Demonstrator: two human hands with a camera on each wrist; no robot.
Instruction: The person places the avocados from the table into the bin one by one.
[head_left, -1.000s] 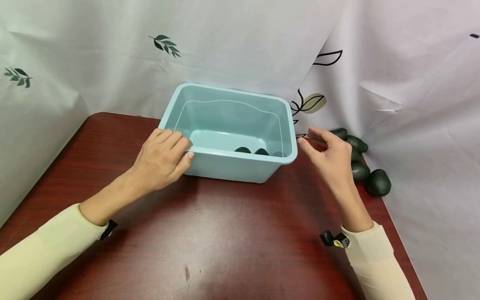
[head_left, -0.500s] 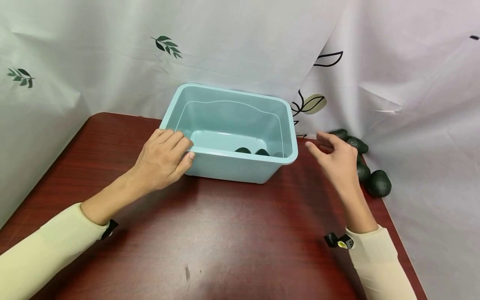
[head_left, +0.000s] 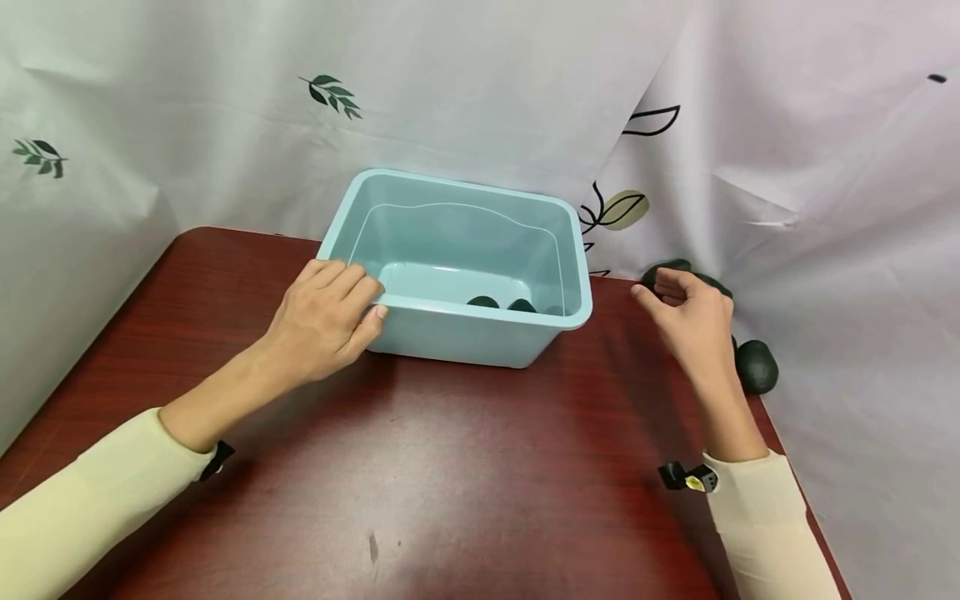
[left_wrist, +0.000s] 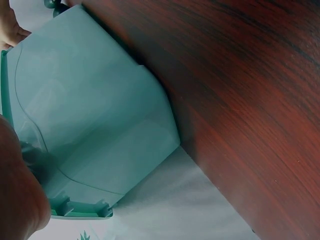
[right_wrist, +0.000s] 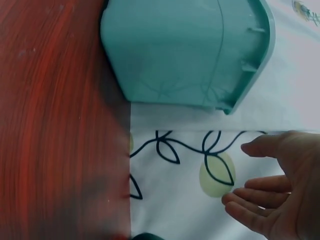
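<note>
A light blue plastic bin (head_left: 457, 335) stands at the back of the table. My left hand (head_left: 324, 318) grips its front left rim, fingers curled over the edge and thumb on the outer wall. Inside, the tops of two avocados (head_left: 522, 306) show behind the front wall. My right hand (head_left: 693, 327) hovers to the right of the bin with fingers loosely bent and nothing in them. It overlaps several dark green avocados (head_left: 757, 367) along the table's right edge, hiding some of them. In the right wrist view, thumb and fingers of the hand (right_wrist: 272, 187) are spread apart.
The reddish-brown wooden table (head_left: 450, 467) stretches out in front of the bin. A white curtain (head_left: 480, 92) with leaf prints hangs right behind the bin and along the right side, close to the avocados.
My right hand has moved away from the bin's right side, rightward and slightly down, over the avocados. The left hand keeps its grip on the rim, and the bin stays in place.
</note>
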